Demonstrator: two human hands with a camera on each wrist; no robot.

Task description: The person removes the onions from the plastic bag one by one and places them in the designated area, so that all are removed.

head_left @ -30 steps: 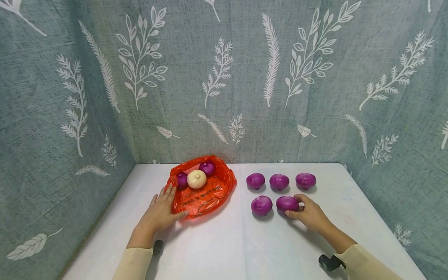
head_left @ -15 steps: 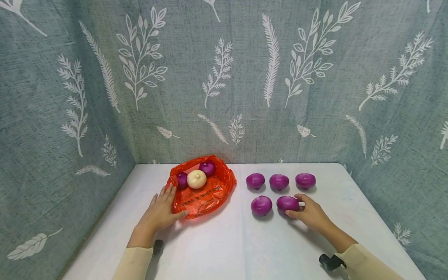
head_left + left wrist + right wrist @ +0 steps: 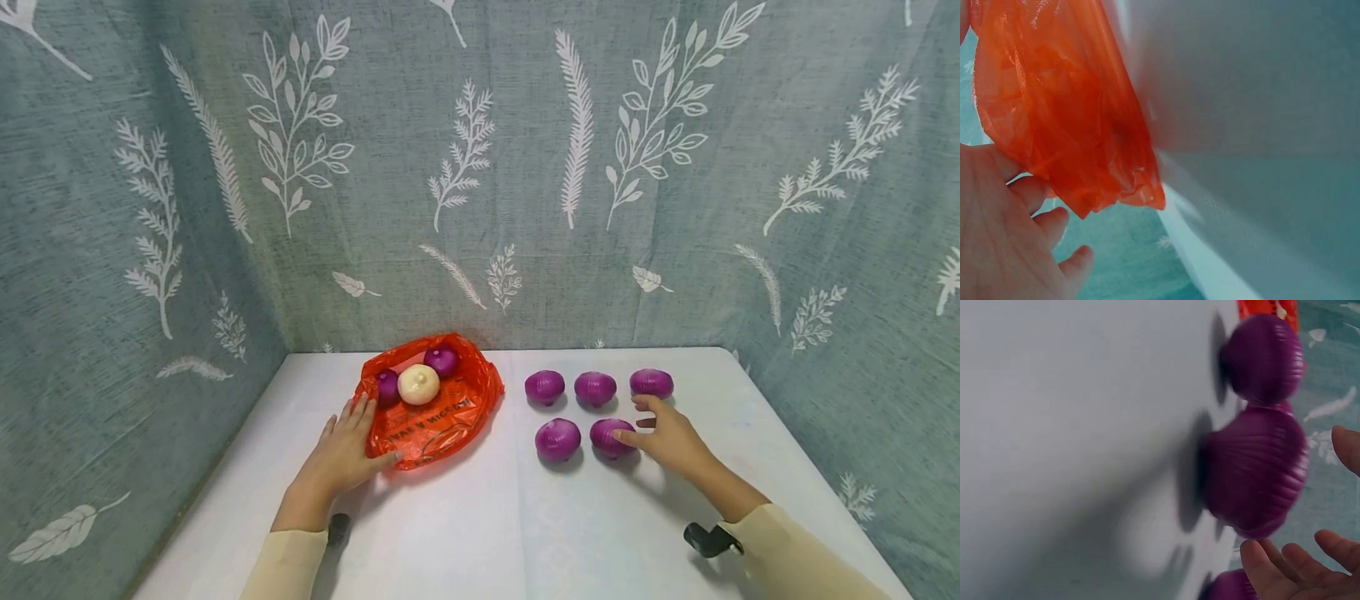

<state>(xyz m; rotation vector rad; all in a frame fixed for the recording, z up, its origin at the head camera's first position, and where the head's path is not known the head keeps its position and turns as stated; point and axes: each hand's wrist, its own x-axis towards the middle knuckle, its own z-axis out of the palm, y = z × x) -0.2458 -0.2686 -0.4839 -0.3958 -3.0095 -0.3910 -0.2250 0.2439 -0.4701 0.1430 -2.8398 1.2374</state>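
An orange-red plastic bag (image 3: pixel 465 417) lies with its mouth open at the left. Inside it sit two purple onions and a cream-coloured onion (image 3: pixel 418 384). My left hand (image 3: pixel 341 450) rests against the bag's near left side, fingers straight and thumb spread. In the left wrist view its fingertips meet the edge of the bag. At the right, my right hand (image 3: pixel 675 437) is beside the front-row purple onion (image 3: pixel 611 439), fingers parted and loosely bent, gripping nothing. From the head view, the thumb overlaps that onion; whether it touches cannot be told.
Left of that onion stands another purple onion (image 3: pixel 558 439). Behind them is a row of three, including a left one (image 3: pixel 544 387) and a right one (image 3: pixel 651 383). The white tabletop (image 3: pixel 450 533) meets a leaf-patterned grey-green cloth (image 3: pixel 405 167) at the back and sides.
My right hand's fingers have come off the front-row purple onion and risen slightly. The onion stays in place. My left hand keeps its place on the bag. The head view shifts slightly.
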